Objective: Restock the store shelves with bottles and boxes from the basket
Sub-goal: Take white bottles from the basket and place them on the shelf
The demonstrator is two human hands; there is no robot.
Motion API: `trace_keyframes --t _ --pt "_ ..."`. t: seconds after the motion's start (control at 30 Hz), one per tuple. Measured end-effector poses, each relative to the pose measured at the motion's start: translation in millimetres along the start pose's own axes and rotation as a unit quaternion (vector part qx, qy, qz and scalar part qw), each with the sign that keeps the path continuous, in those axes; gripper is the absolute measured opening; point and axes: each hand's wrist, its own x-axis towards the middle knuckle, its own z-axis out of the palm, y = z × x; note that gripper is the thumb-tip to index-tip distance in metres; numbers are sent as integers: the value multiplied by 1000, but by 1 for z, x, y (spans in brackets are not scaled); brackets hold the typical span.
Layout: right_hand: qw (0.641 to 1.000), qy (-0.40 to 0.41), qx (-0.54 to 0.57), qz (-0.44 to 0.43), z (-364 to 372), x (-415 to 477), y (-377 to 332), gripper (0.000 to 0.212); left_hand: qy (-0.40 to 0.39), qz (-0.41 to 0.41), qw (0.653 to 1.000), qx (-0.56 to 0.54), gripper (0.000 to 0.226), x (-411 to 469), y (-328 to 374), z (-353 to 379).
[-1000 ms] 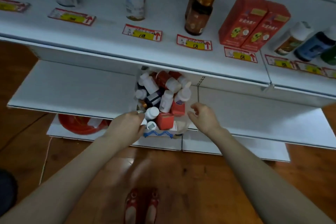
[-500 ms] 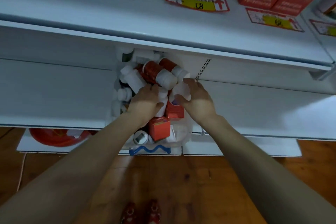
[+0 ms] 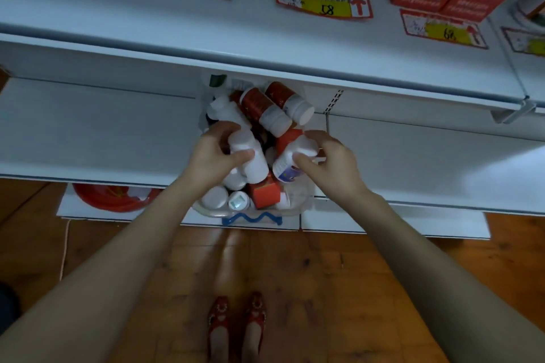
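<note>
- Inside the basket [image 3: 206, 210], the left hand [image 3: 216, 156] wraps round a white bottle [image 3: 254, 163], and the right hand [image 3: 328, 163] pinches a blue-labelled bottle [image 3: 287, 170] below its cap.
- Both bottles look light, rigid and smooth, likely slippery; a grip round the body seems safest.
- A red box [image 3: 264, 194] lies at the basket's near side.

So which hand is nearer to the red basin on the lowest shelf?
Left. The left hand is over the basket, just up and right of the red basin; the right hand is farther right, across the basket.
</note>
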Motion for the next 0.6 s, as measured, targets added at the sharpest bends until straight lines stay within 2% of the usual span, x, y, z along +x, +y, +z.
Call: trace_keyframes --t 0.1,0.23,0.33,0.43,0.6 --pt "994 -32 92 48 -20 -19 -22 33 -27 -114 971 -207 38 -34 20 -32" --pt "971 -87 204 91 -48 -39 -58 20 -64 -151 931 -328 27 -68 48 -65" --pt "956 -117 254 85 -70 -48 -88 18 -69 -148 916 -366 23 -83 72 -80" --pt "949 -122 278 86 -90 -51 -113 20 -62 -155 918 -359 25 -93 96 -91" --pt "950 -122 280 61 -121 -57 -142 11 -47 -123 915 -382 28 -105 128 -108"
